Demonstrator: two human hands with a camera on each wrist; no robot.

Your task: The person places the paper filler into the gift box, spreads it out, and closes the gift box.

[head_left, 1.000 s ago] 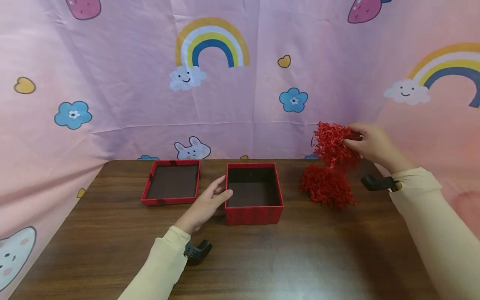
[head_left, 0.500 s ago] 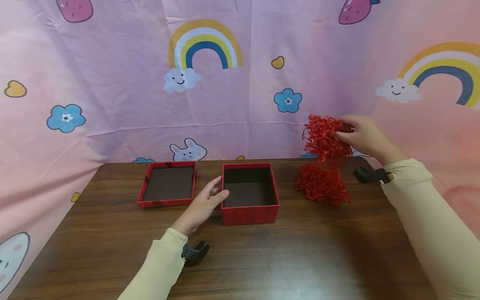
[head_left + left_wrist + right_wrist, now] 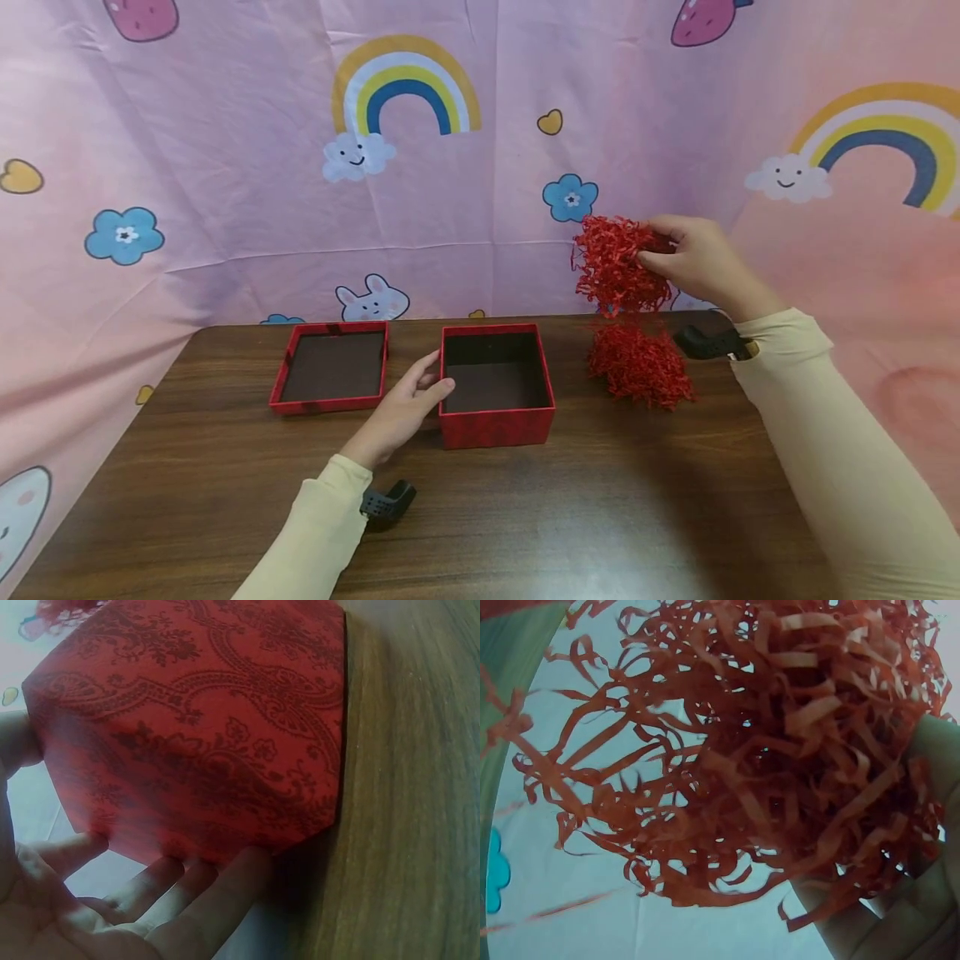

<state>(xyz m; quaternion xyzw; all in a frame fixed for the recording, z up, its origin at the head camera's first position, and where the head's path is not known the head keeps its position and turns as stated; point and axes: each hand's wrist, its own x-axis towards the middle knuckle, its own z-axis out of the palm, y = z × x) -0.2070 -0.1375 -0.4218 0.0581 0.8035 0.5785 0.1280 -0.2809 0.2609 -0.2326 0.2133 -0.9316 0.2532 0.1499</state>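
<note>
Right hand (image 3: 701, 260), pinching a shred clump (image 3: 617, 265), has shifted up and toward the box (image 3: 495, 430); clump's now above-right of it. Means: mostly off the pile (image 3: 640, 365), which sits on the bench (image 3: 480, 533) right of box, strands maybe trailing. Left hand (image 3: 397, 411) still grips box's left wall. Lid (image 3: 327, 407) left of box.

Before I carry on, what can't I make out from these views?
- Head view: the ends of the right hand's fingers, buried in the held red shreds.
- Head view: the lid's outer top face, turned down against the table.
- Left wrist view: the red box's inside, hidden by its outer walls.
- Right wrist view: the red patch top left, cut off by the frame; I can't identify it.
</note>
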